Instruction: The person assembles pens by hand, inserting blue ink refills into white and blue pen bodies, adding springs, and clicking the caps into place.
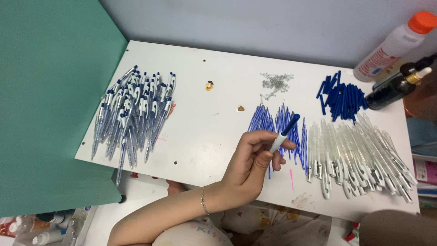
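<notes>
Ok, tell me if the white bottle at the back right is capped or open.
Capped: the white bottle has its orange cap seated on its top end. Whether the cap is screwed tight, cannot tell.

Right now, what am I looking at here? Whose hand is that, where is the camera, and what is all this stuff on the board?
The single picture comes from a camera worn on a person's head, looking down. No machine is involved. One bare hand, the left hand, holds a pen part with a blue end in its grip; the other hand is out of view. On the white board lie finished pens, blue refills, small springs, blue caps and clear barrels. Two bottles stand at the far right.
</notes>
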